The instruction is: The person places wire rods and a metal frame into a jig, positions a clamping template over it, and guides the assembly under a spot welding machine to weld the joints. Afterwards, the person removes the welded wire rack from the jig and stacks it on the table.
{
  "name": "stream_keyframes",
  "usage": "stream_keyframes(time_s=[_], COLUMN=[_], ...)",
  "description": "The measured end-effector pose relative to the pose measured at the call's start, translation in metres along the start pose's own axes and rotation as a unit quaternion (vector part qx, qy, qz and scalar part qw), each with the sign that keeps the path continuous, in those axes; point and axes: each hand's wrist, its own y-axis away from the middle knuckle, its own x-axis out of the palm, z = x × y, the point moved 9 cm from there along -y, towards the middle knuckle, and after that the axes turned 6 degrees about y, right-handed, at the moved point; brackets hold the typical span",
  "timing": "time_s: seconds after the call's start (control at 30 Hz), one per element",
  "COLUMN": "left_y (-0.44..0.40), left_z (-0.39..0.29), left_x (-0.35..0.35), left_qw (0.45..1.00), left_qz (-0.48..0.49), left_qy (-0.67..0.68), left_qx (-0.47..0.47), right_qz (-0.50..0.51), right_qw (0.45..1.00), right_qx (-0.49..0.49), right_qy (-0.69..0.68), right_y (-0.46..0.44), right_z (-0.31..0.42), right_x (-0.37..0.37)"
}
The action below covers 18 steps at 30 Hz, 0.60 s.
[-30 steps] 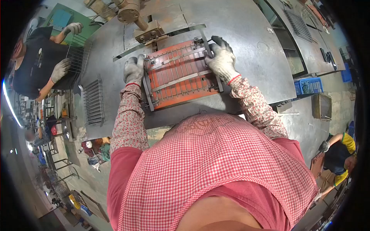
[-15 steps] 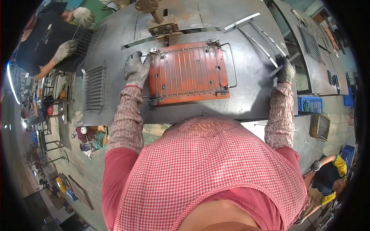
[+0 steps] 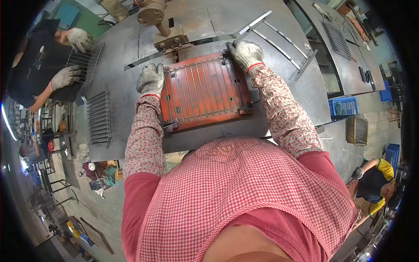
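A wire rack lies on the red plate, which rests on the metal table. My left hand, gloved, is closed at the plate's upper left corner; what its fingers hold is hidden. At the upper right corner my gloved right hand is closed round the rack's end by a small clamp. To the right a flat metal frame lies on the table, apart from both hands. Behind the plate stands a machine head.
Several wire racks lie at the table's left. A co-worker at the left holds another rack; a second person is at the lower right. A blue basket and more racks are at the right.
The metal frame came off the red plate and now lies to the right. My right hand let go of it and moved back to the rack's upper right corner. My left hand stays at the left corner.
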Motion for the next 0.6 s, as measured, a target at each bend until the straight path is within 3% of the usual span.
stream_keyframes(time_s=[0.17,0.23,0.27,0.4,0.43,0.5,0.53,0.57,0.6], left_y=[0.009,0.01,0.012,0.022,0.032,0.046,0.042,0.049,0.067], left_z=[-0.005,0.0,0.006,0.009,0.002,-0.002,0.006,0.011,0.008], left_x=[-0.024,-0.037,-0.043,-0.045,-0.054,-0.06,-0.035,-0.029,-0.02], left_qw=[0.993,0.974,0.941,0.9,0.899,0.836,0.793,0.792,0.744], left_qz=[-0.009,-0.099,-0.19,-0.211,-0.215,-0.185,-0.116,-0.122,-0.088], left_qy=[0.101,0.199,0.28,0.381,0.38,0.512,0.597,0.596,0.652], left_qx=[-0.063,-0.048,-0.002,-0.034,-0.037,-0.061,-0.05,-0.053,-0.119], right_qz=[-0.04,-0.136,-0.15,-0.178,-0.177,-0.149,-0.17,-0.168,-0.163], right_qw=[0.998,0.98,0.978,0.957,0.957,0.959,0.943,0.943,0.946], right_qx=[-0.04,-0.023,-0.023,-0.023,-0.028,0.022,0.009,0.002,-0.001], right_qy=[0.026,-0.146,-0.141,-0.229,-0.229,-0.241,-0.287,-0.287,-0.279], right_y=[0.0,0.001,-0.001,0.004,0.006,0.005,0.001,0.0,0.001], right_z=[0.009,0.002,-0.001,-0.005,-0.003,-0.01,-0.015,-0.016,-0.015], right_x=[0.0,-0.011,-0.013,-0.016,-0.019,-0.018,-0.013,-0.01,-0.011])
